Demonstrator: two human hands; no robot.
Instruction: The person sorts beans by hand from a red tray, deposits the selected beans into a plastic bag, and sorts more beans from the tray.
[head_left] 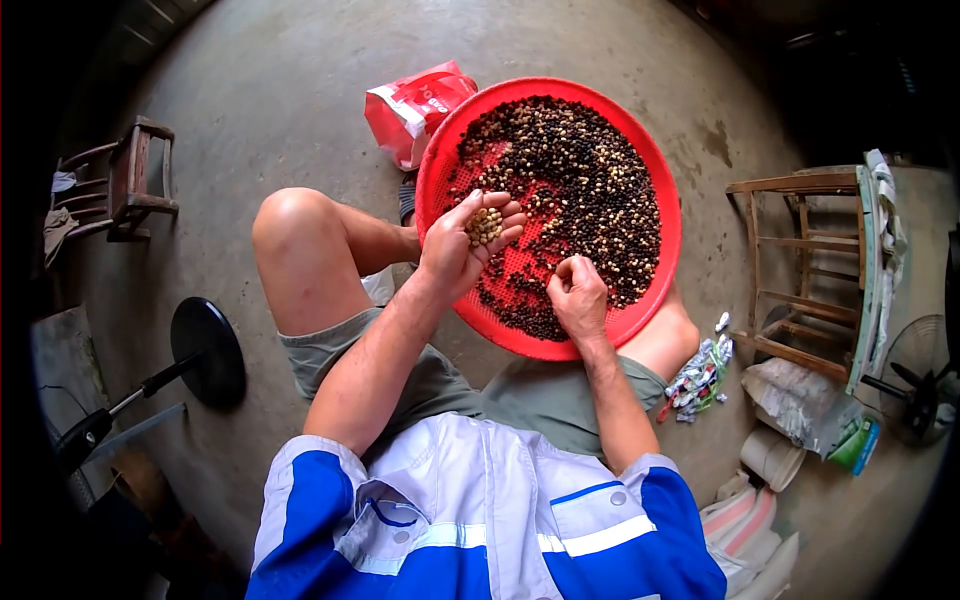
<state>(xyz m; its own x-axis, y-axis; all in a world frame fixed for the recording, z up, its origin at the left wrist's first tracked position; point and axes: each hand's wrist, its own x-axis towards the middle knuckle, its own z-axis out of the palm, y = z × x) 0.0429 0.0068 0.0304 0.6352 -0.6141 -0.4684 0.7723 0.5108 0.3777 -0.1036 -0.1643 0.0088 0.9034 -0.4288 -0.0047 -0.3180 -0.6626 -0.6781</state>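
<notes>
A round red mesh tray (668,190) rests by my legs, spread with dark and pale beans (600,180). My left hand (458,245) is turned palm up over its left side, cupped around a small pile of pale beans (484,226). Low over the tray's near side is my right hand (580,300), its thumb and fingertips pinched together just above the beans. Whatever sits between those fingertips is hidden or too small to name. Patches of red mesh show through between the two hands.
Behind the tray's left edge stands a red and white bag (405,115). Wooden chairs are at left (140,180) and right (810,270). A black round stand base (208,350) lies left; crumpled wrappers (700,380), a bucket (772,458) and a fan (915,380) are at right.
</notes>
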